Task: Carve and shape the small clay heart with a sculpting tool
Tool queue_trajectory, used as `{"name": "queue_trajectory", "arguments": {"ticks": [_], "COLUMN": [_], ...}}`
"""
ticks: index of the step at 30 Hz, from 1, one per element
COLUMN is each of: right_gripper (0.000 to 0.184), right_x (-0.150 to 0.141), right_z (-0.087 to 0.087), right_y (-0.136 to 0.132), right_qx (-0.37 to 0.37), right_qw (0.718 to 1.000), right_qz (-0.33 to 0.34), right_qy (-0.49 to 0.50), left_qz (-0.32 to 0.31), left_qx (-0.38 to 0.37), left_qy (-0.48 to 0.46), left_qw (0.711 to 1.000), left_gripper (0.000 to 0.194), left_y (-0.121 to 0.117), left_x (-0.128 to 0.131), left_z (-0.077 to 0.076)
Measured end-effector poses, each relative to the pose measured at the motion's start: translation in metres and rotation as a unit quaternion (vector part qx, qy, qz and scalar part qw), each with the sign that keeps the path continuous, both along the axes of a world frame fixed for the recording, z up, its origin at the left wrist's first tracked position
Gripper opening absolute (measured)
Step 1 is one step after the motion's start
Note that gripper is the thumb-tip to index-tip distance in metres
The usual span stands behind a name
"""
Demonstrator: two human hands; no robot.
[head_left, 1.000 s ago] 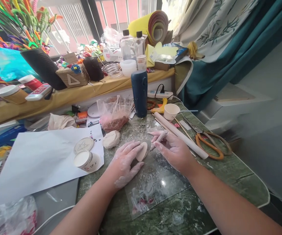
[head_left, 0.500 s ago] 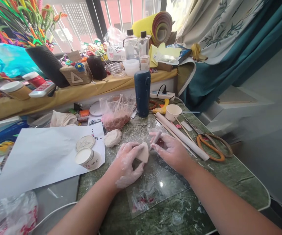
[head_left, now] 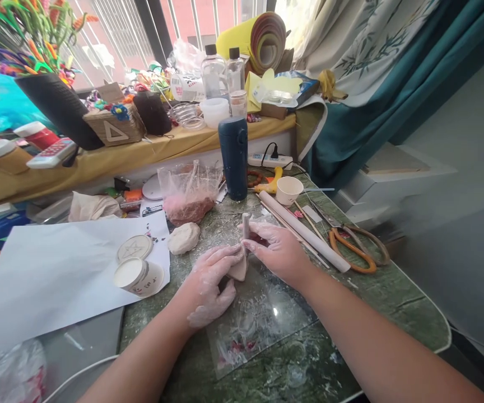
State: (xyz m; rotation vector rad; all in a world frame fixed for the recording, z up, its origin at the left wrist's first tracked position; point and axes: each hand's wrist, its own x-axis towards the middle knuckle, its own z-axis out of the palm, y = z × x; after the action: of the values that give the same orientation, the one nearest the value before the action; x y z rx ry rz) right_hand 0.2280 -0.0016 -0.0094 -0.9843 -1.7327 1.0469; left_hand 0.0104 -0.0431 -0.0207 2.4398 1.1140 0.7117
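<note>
My left hand (head_left: 213,285), dusted with white powder, is closed around a flat, pale piece of clay (head_left: 239,271) with a rounded edge. Between the thumb and fingers of my right hand (head_left: 282,252) is a short grey stick (head_left: 246,223), held roughly upright. Its lower end meets the upper edge of the clay, beside my left fingertips; the exact contact is partly hidden. Both hands are over a clear plastic sheet (head_left: 263,341). A round lump of pale clay (head_left: 184,238) lies just beyond my left hand.
On white paper (head_left: 61,274) at left are a paper cup (head_left: 139,277) and a disc with a star (head_left: 135,247). A navy bottle (head_left: 233,162) stands behind. To the right lie a long pale roller (head_left: 309,235), thin sticks and orange-handled scissors (head_left: 353,252). A bagged pink lump (head_left: 189,207) is behind.
My right hand has moved left against the clay, and the grey stick has turned from slanted to nearly upright. The view has shifted slightly to the right.
</note>
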Motion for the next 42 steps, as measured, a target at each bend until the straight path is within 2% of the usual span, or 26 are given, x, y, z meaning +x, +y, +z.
{"name": "queue_trajectory", "arguments": {"ticks": [6,11,16,20,24,28,30,34,38,42], "right_gripper": [0.031,0.034,0.038,0.047,0.034,0.016,0.015,0.021,0.018,0.019], "right_x": [0.001,-0.001,0.001,0.006,0.005,0.001,0.001,0.003,0.004,0.003], "right_z": [-0.004,-0.008,-0.010,-0.014,-0.013,-0.007,-0.005,-0.004,-0.002,-0.002], "right_y": [0.007,0.014,0.020,0.017,0.005,-0.005,-0.007,-0.007,-0.007,-0.006], "right_qx": [0.014,0.014,-0.010,-0.064,-0.135,-0.140,-0.146,-0.143,-0.102,-0.097], "right_qw": [1.000,0.999,0.995,0.981,0.980,0.983,0.980,0.981,0.988,0.991], "right_qz": [0.014,0.006,-0.045,-0.090,-0.012,0.056,0.073,0.074,0.073,0.054], "right_qy": [0.000,0.029,0.090,0.157,0.143,0.107,0.111,0.111,0.085,0.077], "left_qz": [0.001,-0.004,0.000,-0.005,0.011,-0.001,0.000,0.002,0.001,0.004], "left_qx": [0.015,0.032,0.030,0.024,0.014,-0.003,-0.010,-0.007,0.007,0.014], "left_qy": [0.005,-0.004,0.000,0.004,0.016,0.019,0.017,0.014,0.007,0.005], "left_qw": [1.000,0.999,1.000,1.000,1.000,1.000,1.000,1.000,1.000,1.000], "left_gripper": [0.074,0.071,0.069,0.070,0.072,0.071,0.060,0.037,0.033,0.032], "left_y": [0.002,0.002,0.003,0.001,-0.001,-0.001,0.001,0.003,0.004,0.005], "left_x": [0.000,0.002,0.000,-0.002,-0.003,-0.004,-0.005,-0.005,-0.004,-0.003], "left_z": [-0.002,-0.003,-0.004,-0.003,-0.002,-0.001,-0.001,-0.003,-0.005,-0.006]}}
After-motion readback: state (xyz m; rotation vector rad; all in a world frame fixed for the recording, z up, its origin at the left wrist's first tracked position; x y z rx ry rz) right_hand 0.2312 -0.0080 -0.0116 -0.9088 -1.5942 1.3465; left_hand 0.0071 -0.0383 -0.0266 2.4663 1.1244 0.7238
